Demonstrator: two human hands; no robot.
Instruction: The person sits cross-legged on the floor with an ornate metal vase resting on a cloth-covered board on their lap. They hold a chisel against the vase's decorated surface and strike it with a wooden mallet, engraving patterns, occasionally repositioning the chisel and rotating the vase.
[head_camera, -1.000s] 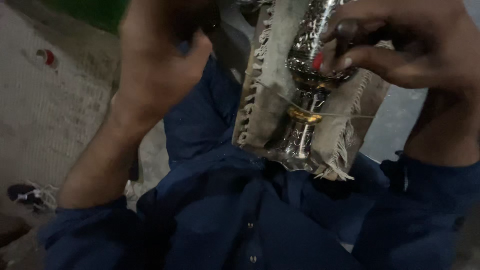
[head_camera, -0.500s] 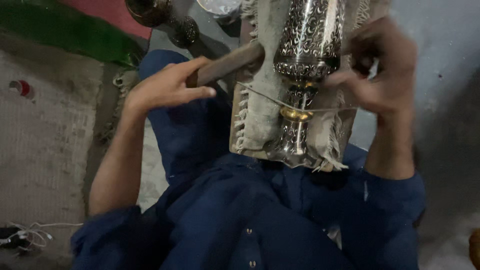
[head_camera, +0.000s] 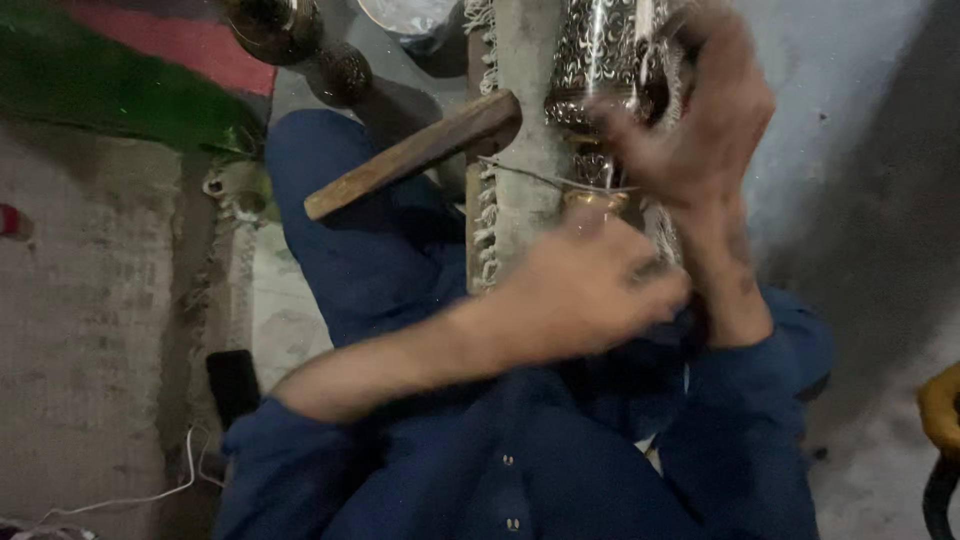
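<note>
My right hand (head_camera: 700, 120) grips the engraved vessel (head_camera: 600, 60) on the far cloth (head_camera: 520, 190); my left hand (head_camera: 590, 290) curls at its stem, grip blurred. Loosening might roll it onto the mallet (head_camera: 410, 155).

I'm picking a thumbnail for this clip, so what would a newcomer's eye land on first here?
First the engraved silver vessel at top centre, lying on a fringed cloth over the person's lap. Both hands meet just below it: the right hand against its lower body, the left hand, blurred, at its brass stem ring. A wooden handle lies slanted to the left.
</note>
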